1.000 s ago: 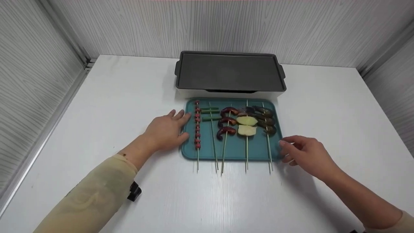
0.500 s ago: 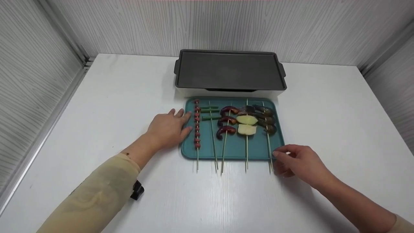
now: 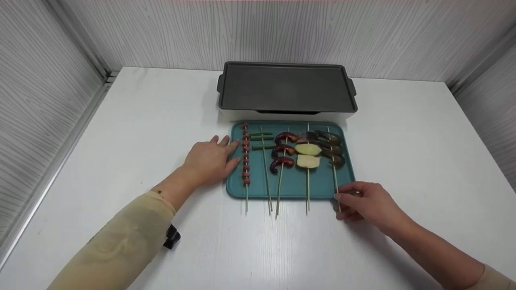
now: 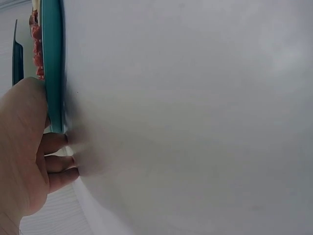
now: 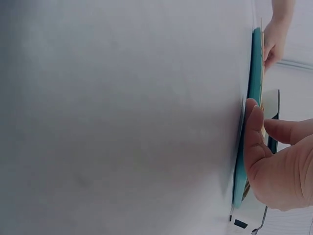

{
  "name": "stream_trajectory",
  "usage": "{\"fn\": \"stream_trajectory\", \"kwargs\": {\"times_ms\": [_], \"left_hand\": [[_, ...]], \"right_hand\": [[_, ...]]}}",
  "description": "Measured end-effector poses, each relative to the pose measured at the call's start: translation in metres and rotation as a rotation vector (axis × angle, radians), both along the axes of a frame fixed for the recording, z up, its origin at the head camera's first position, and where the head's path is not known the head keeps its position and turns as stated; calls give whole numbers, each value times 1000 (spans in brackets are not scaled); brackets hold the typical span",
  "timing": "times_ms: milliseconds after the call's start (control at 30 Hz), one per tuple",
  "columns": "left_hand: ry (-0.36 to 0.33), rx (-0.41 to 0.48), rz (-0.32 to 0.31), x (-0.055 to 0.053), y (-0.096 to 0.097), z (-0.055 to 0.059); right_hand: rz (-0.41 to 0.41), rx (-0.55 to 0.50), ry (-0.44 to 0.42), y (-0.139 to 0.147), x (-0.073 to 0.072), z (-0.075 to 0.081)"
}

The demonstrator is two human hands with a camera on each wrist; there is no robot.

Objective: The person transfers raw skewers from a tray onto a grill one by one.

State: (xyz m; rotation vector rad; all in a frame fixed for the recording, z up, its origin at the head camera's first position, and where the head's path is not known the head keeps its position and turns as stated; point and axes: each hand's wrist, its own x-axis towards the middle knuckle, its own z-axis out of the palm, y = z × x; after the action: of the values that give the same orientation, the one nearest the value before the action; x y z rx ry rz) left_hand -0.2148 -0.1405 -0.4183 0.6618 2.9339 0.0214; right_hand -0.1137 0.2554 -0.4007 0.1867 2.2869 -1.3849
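Several skewers lie on a teal tray (image 3: 290,185), their bare stick ends over its near edge. My right hand (image 3: 369,203) is at the tray's near right corner. Its thumb and fingers pinch the lower sticks of the rightmost skewer (image 3: 334,177), which bears dark, curled, shrimp-like pieces. In the right wrist view, thumb (image 5: 283,131) and fingertips come close together over the tray's rim. My left hand (image 3: 209,163) rests at the tray's left edge with fingers spread, thumb over the rim beside the skewer of small red meat pieces (image 3: 246,161). In the left wrist view, its fingers (image 4: 61,164) touch the table.
Directly behind the tray stands a white grill with a dark flat plate (image 3: 286,88). Between the outer skewers lie ones with green stalks (image 3: 262,137), dark red curved pieces (image 3: 283,162) and pale slices (image 3: 307,162). Panelled walls (image 3: 282,32) enclose the white table.
My right hand has moved left and nearer from the tray's right edge to the sticks of the rightmost skewer, closing its fingers there. The left hand has barely shifted.
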Motion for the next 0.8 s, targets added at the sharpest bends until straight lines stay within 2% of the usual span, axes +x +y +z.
{"fn": "stream_trajectory", "kwargs": {"times_ms": [267, 433, 667, 800], "left_hand": [[6, 12, 0, 1, 0, 0], [8, 20, -1, 2, 0, 2], [13, 13, -6, 1, 0, 2], [5, 12, 0, 1, 0, 2]], "right_hand": [[-25, -83, -74, 3, -2, 0], [-23, -105, -77, 6, -2, 2], [-76, -200, -99, 10, -2, 9], [-87, -222, -79, 13, -1, 12]]}}
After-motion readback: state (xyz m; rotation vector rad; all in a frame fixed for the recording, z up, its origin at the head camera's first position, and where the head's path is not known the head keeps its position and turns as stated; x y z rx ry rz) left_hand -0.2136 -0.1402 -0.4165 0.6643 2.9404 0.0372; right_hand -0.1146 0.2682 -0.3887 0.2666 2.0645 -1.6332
